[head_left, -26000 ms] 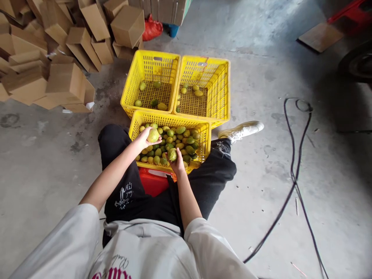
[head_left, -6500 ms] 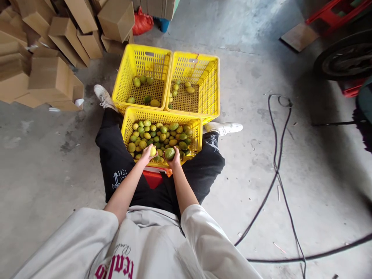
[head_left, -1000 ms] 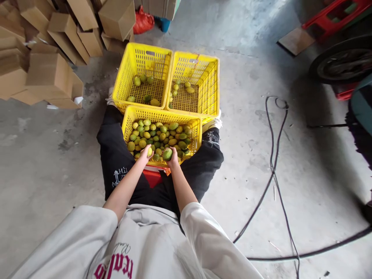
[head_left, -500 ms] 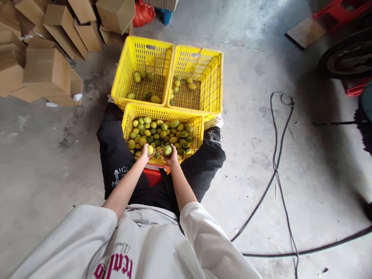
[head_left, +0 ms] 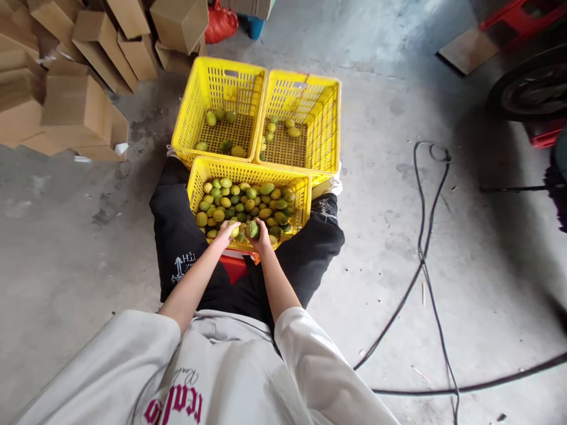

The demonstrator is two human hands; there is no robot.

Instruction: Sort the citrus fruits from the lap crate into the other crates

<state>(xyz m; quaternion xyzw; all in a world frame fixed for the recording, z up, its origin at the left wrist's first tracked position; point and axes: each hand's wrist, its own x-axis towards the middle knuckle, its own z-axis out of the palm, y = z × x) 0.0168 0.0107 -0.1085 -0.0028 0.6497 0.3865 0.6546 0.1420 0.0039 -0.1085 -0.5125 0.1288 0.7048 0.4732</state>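
Observation:
Between my knees stands a yellow plastic crate (head_left: 305, 203) holding many green and yellow lemons (head_left: 248, 205). Over its near side, my left hand (head_left: 225, 232) is closed around a yellow lemon (head_left: 234, 231), partly covered by the fingers. Close beside it, my right hand (head_left: 262, 235) grips a darker green lemon (head_left: 253, 229). The two held fruits are a small gap apart. Beyond this crate are two more yellow crates, the left one (head_left: 186, 112) and the right one (head_left: 334, 118), each with several lemons on the bottom.
Open cardboard boxes (head_left: 75, 106) pile up at the far left, near a red mesh bag (head_left: 221, 23). A black cable (head_left: 420, 260) loops over the concrete floor on the right. A wheel (head_left: 531, 82) and a red plastic stool (head_left: 514, 20) stand at the far right.
My left hand has turned over its lemon, so less of the fruit shows. The green lemon in my right hand has rotated and shifted slightly left. The crates stay in place.

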